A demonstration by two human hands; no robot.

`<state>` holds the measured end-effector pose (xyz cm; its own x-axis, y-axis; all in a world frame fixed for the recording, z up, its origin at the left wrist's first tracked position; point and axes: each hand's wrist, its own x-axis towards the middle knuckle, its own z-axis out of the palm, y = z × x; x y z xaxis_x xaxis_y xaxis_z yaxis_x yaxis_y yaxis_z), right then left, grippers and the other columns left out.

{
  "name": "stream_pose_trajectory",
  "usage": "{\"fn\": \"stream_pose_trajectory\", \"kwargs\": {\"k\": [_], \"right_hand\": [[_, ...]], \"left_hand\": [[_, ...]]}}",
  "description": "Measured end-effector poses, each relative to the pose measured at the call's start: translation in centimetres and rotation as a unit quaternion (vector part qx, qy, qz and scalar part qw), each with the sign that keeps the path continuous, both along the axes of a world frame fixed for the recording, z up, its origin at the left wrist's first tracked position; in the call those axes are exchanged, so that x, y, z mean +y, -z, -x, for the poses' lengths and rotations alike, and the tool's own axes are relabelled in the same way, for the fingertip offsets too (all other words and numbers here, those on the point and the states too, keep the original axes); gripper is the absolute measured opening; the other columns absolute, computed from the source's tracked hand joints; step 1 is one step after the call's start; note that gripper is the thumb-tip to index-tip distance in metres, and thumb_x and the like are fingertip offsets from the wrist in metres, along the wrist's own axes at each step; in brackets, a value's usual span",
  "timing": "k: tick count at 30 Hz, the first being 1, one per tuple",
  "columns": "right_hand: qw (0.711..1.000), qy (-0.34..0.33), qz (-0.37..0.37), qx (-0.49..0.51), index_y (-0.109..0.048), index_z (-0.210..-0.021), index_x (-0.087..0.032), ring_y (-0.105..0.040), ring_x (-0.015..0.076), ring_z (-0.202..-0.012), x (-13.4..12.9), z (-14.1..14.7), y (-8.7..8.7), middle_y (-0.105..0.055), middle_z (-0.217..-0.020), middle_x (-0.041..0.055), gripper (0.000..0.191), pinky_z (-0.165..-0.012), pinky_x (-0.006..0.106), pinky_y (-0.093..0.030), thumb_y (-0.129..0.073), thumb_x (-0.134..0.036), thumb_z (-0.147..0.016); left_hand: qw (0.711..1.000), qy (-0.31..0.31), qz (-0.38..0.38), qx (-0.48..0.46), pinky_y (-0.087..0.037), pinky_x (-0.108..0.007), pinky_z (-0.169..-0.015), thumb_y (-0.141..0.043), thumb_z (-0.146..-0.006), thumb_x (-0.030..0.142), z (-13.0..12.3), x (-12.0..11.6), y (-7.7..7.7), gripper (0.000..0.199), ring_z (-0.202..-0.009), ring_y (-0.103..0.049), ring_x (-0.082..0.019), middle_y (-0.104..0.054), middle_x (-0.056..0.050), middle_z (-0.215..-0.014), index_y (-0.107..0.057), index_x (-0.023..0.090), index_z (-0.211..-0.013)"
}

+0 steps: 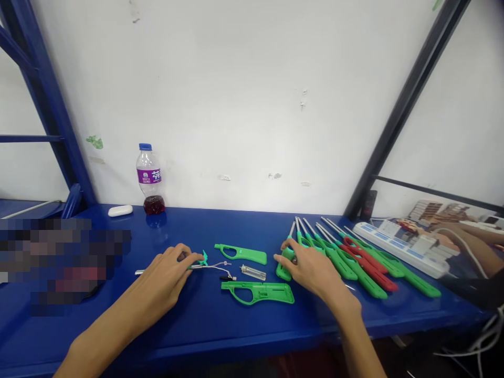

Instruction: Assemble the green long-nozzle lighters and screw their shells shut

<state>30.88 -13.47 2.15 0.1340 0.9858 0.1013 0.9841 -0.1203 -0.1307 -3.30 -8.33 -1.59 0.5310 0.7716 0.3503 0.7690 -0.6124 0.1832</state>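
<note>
My left hand [173, 273] is closed, its fingertips pinching a small teal trigger piece [205, 258]. A thin metal tube [139, 272] runs beneath that hand, and pale wires [217, 267] trail off to the right. Between the hands lie two green lighter shell halves: the upper shell half [248, 255] shows its outside, the lower shell half [271, 292] its hollow inside. A clear fuel tank [254, 272] rests between them. My right hand [309, 265] has its thumb and fingers around a green stick lighter [283, 272], partly hidden by the hand.
Several stick lighters, green [370, 281] and red [384, 278], lie fanned out at right. Behind them are a white power strip [405, 249] and another person's arm [478, 241]. A drink bottle [150, 178] and a white case [120, 210] stand near the wall.
</note>
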Motion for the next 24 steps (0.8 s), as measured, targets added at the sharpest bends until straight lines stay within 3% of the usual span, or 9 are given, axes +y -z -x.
{"fn": "stream_pose_trajectory", "kwargs": {"k": [5,10,14,20,24], "right_hand": [[1.0,-0.028,0.01,0.007,-0.068,-0.112,-0.028,-0.072,0.0274,-0.093,0.0,1.4,-0.3,-0.078,-0.095,0.0052,0.029,-0.065,0.031,-0.034,-0.041,-0.036,-0.106],[1.0,-0.011,0.006,0.015,-0.068,-0.11,-0.026,-0.072,0.0294,-0.09,0.0,1.5,-0.6,-0.077,-0.087,0.0058,0.035,-0.067,0.032,-0.036,-0.044,-0.051,-0.104],[1.0,0.013,-0.004,0.018,-0.066,-0.109,-0.028,-0.071,0.0292,-0.085,-0.7,0.6,-1.2,-0.077,-0.088,0.0053,0.027,-0.066,0.032,-0.035,-0.045,-0.044,-0.102],[0.997,0.016,-0.026,0.076,-0.064,-0.114,-0.031,-0.067,0.0241,-0.073,-2.5,-0.6,-3.3,-0.073,-0.079,-0.0009,0.024,-0.067,0.031,-0.038,-0.048,-0.031,-0.097],[0.983,-0.059,-0.042,0.169,-0.068,-0.117,-0.032,-0.066,0.0224,-0.071,-4.5,-0.6,-4.7,-0.074,-0.083,-0.0015,0.026,-0.069,0.032,-0.044,-0.05,-0.038,-0.099]], "left_hand": [[0.998,0.063,-0.005,-0.031,-0.055,-0.047,-0.096,-0.041,-0.105,0.023,-2.2,-2.4,-1.0,0.036,-0.107,-0.06,-0.028,-0.064,-0.008,-0.123,-0.068,0.03,-0.126],[0.99,0.141,0.011,-0.019,-0.048,-0.059,-0.113,-0.05,-0.101,0.016,-5.5,-5.5,-0.8,0.046,-0.137,-0.054,-0.033,-0.06,-0.006,-0.147,-0.06,0.035,-0.141],[0.982,0.186,0.03,0.009,-0.047,-0.065,-0.114,-0.053,-0.105,0.025,-7.1,-7.0,-0.4,0.051,-0.149,-0.045,-0.035,-0.05,-0.002,-0.161,-0.048,0.038,-0.154],[0.983,0.175,0.031,0.033,-0.042,-0.064,-0.117,-0.042,-0.111,0.036,-7.0,-6.3,-0.2,0.05,-0.153,-0.037,-0.034,-0.038,-0.005,-0.167,-0.038,0.034,-0.16],[0.988,0.144,-0.044,-0.012,-0.042,-0.059,-0.119,-0.043,-0.11,0.03,-5.8,-5.5,-0.8,0.052,-0.154,-0.035,-0.032,-0.038,-0.004,-0.168,-0.037,0.036,-0.161]]}}
